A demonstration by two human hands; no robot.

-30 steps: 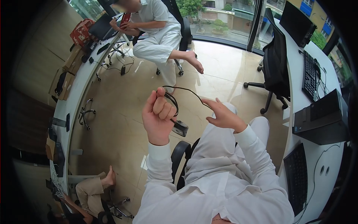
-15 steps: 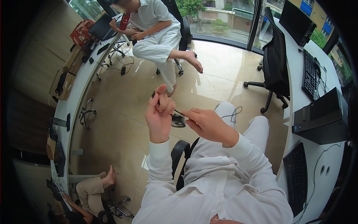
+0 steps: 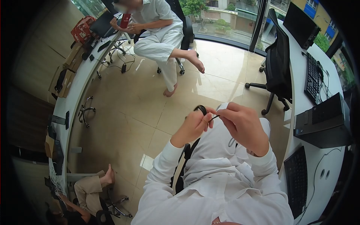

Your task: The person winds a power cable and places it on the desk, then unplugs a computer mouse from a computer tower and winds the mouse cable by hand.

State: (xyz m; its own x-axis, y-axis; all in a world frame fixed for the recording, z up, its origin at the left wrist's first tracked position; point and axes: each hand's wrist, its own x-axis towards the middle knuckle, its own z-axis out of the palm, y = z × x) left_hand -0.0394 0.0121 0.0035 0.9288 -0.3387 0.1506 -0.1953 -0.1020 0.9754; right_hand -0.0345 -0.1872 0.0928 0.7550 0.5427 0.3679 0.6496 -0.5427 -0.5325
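Gripping the coiled cable (image 3: 202, 109) above the lap (image 3: 210, 150), the left hand (image 3: 192, 126) lay beside the right hand (image 3: 243, 125), which pinched one strand; a PC (image 3: 323, 122) stood right, on a desk (image 3: 330, 159); a person (image 3: 153, 48) sat far left.

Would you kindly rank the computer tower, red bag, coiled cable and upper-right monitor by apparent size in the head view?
Largest to smallest:
Computer tower
Upper-right monitor
Red bag
Coiled cable, partly hidden by the left hand

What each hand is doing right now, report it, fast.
Left hand: closed, holding a coiled black cable.
Right hand: closed, pinching a stretch of that cable.
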